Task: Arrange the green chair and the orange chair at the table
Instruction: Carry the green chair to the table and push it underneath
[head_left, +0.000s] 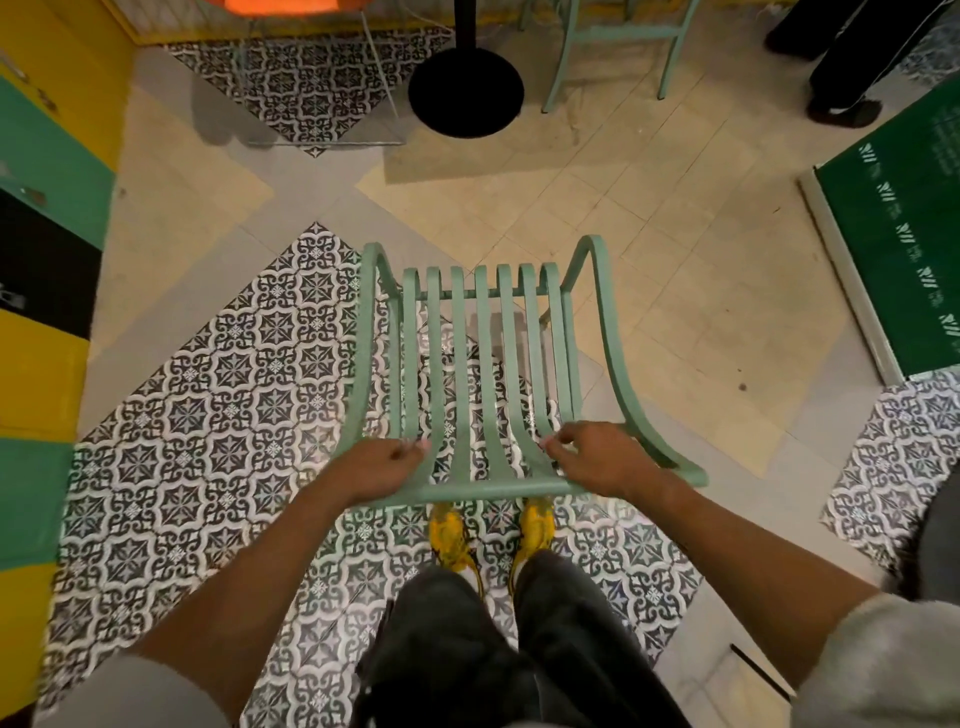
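A pale green slatted chair (483, 343) stands right in front of me on the patterned floor tiles, seen from above and behind. My left hand (382, 465) grips the left end of its top back rail. My right hand (592, 457) grips the right end of the same rail. The orange chair (280, 6) shows only as an orange seat edge at the top left. The table's black pole and round base (465, 93) stand beyond the green chair at the top centre; the tabletop is out of view.
A second pale green chair (618, 47) stands right of the table base. Another person's dark trousers and shoes (841, 78) are at the top right. A green board (898, 249) leans at the right. Yellow, green and black wall panels (47, 208) run along the left.
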